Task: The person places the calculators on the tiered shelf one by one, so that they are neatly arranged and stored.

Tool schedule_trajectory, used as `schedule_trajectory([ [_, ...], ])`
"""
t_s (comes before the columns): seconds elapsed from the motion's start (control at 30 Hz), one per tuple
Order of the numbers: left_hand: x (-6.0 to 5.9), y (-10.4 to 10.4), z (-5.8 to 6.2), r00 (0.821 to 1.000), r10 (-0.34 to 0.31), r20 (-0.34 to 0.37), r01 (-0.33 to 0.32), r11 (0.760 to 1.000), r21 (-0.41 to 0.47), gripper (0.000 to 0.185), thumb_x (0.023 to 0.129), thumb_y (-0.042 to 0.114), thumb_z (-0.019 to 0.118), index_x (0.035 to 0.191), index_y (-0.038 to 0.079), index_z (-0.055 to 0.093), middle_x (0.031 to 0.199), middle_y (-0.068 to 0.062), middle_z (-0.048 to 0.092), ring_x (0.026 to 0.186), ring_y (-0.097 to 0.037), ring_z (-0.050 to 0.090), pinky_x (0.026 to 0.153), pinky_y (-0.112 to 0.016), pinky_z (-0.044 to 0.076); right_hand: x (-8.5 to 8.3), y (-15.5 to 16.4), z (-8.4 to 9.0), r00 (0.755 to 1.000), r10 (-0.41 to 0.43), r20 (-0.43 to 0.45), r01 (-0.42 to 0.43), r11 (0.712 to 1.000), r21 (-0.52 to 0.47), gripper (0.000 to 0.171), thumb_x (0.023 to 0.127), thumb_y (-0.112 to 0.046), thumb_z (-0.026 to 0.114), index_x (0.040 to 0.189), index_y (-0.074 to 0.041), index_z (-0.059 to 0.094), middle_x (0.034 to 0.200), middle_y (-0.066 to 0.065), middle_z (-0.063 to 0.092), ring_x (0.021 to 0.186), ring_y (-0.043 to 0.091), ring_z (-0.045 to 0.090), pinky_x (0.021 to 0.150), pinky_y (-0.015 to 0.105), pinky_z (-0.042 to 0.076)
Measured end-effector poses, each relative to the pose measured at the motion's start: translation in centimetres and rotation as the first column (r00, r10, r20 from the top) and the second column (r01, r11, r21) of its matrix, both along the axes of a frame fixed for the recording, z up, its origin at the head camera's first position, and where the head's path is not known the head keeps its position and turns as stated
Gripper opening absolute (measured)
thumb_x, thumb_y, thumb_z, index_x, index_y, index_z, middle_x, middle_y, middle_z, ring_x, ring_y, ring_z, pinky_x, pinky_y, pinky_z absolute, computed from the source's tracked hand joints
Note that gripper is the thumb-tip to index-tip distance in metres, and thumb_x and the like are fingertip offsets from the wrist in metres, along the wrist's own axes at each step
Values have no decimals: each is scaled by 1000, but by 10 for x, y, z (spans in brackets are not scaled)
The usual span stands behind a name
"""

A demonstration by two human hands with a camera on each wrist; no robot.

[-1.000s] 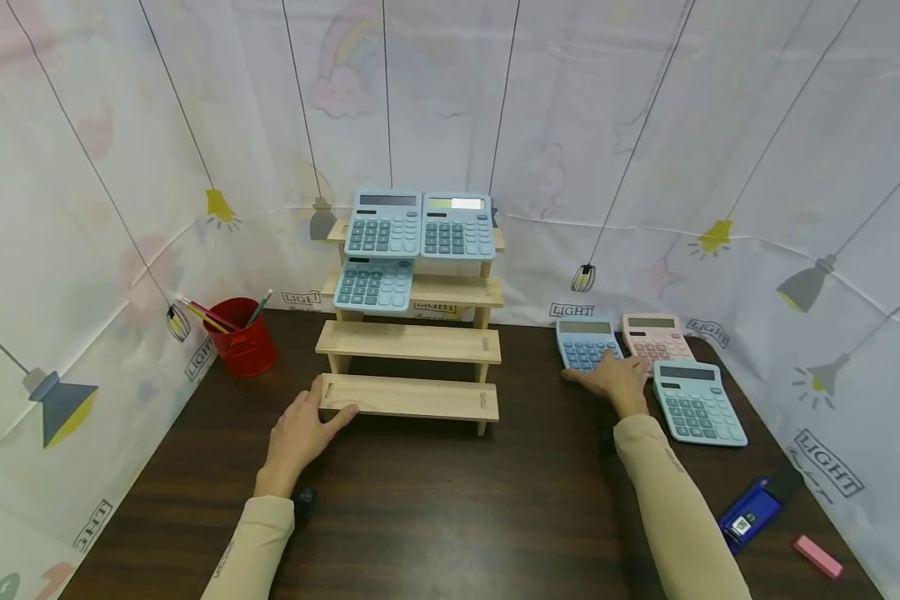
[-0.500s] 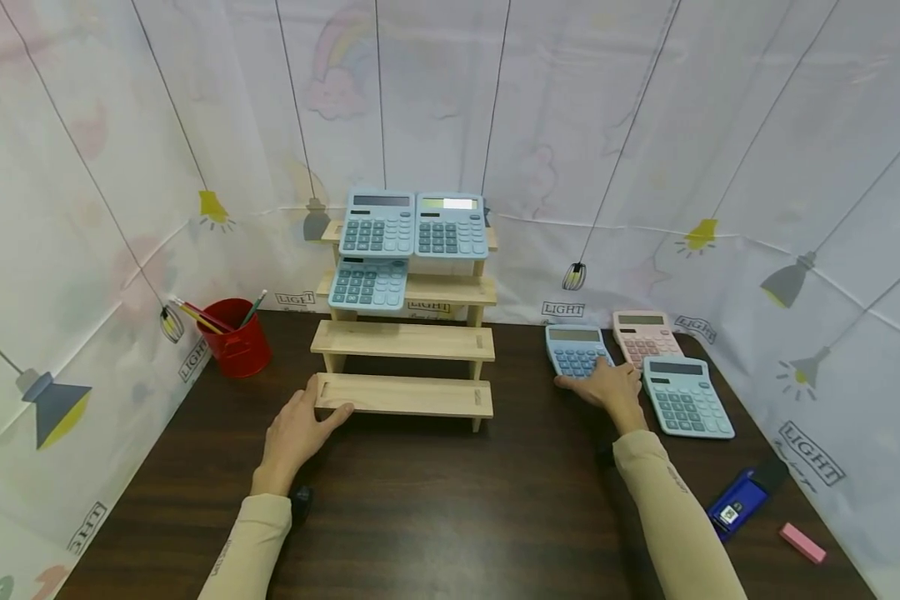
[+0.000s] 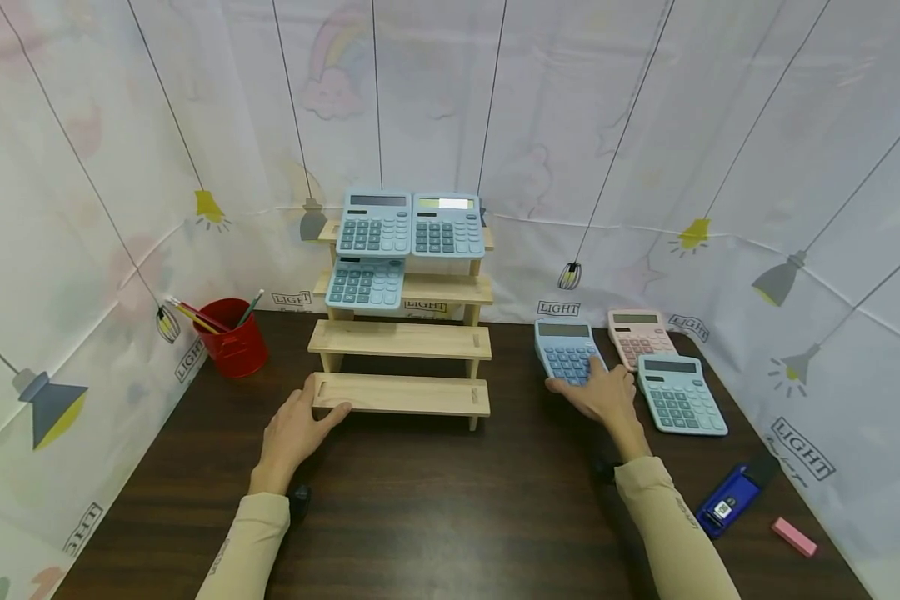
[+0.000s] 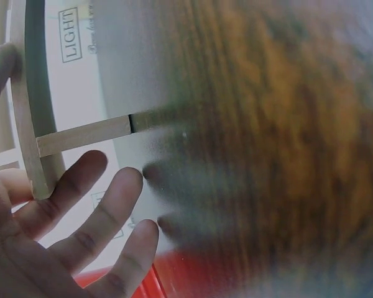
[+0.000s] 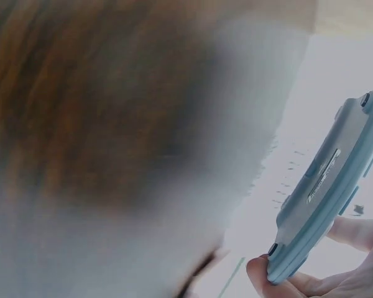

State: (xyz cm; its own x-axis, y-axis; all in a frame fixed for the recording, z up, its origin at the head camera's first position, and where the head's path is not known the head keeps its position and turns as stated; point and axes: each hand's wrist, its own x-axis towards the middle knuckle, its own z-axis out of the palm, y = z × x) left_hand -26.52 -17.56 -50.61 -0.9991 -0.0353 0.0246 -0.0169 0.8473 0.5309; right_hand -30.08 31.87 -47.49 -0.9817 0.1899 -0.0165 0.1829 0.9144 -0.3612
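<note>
My right hand (image 3: 606, 398) holds a blue calculator (image 3: 566, 340) by its near edge. In the right wrist view that calculator (image 5: 326, 180) is tilted up, its underside and small rubber feet facing the camera, with fingers at both sides. At the left end of the lowest step of a wooden tiered shelf (image 3: 401, 393), my left hand (image 3: 292, 433) grips the board, thumb along the front edge. Its other fingers (image 4: 105, 217) spread out beneath the board in the left wrist view. Two light-blue calculators (image 3: 375, 221) lean side by side on the top step, and another calculator (image 3: 365, 283) rests one step below.
Right of my right hand lie a pink calculator (image 3: 637, 335) and a light-blue calculator (image 3: 681, 396). A red bucket (image 3: 240, 348) of pencils stands left of the shelf. Nearer on the right are a dark blue object (image 3: 727, 500) and a pink block (image 3: 794, 537). A printed curtain encloses the table.
My right hand has shifted left and nearer with the blue calculator, drawing it apart from the pink one. My left hand stays at the shelf's lowest step. The head view has swung slightly.
</note>
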Motion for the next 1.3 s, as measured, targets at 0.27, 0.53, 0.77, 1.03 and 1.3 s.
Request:
schedule_trajectory([
  [0.27,0,-1,1,1000,9,1,-9,1000,12,103,90,74,53,161,8,19,140,-27,52,115,-44,59,95,-64,48,14,-15,31,995,34,-96,-38,998,-45,116,79,-78,60,157,1,25,138,46,28,126,56,27,101,71,28],
  [0.53,0,-1,-1,1000,5,11,-5,1000,10,103,90,74,53,161,9,18,141,-27,51,116,-44,58,96,-64,48,28,-35,56,991,41,-130,-45,999,-30,118,78,-80,60,158,-2,25,131,41,34,115,48,31,92,63,34],
  [0.77,-1,-3,1,1000,10,-1,-10,1000,9,102,90,73,54,161,8,20,139,-27,52,114,-43,59,95,-63,49,27,-68,84,981,77,-181,-87,995,-48,113,77,-79,63,158,-7,29,134,38,35,114,44,34,87,57,37],
  [1.03,1,-1,0,1000,10,3,-10,1000,14,101,90,73,53,161,9,20,139,-26,53,112,-43,60,93,-62,50,16,-99,100,973,113,-204,-126,991,-52,109,77,-75,65,156,-8,32,137,37,33,120,45,32,99,59,33],
  [1.3,1,-1,1,1000,-3,-11,3,1000,7,103,89,75,53,161,9,20,137,-26,54,107,-40,61,90,-61,51,8,-110,104,972,129,-199,-137,990,-27,105,77,-73,65,155,-9,34,130,34,36,119,43,32,99,56,32],
])
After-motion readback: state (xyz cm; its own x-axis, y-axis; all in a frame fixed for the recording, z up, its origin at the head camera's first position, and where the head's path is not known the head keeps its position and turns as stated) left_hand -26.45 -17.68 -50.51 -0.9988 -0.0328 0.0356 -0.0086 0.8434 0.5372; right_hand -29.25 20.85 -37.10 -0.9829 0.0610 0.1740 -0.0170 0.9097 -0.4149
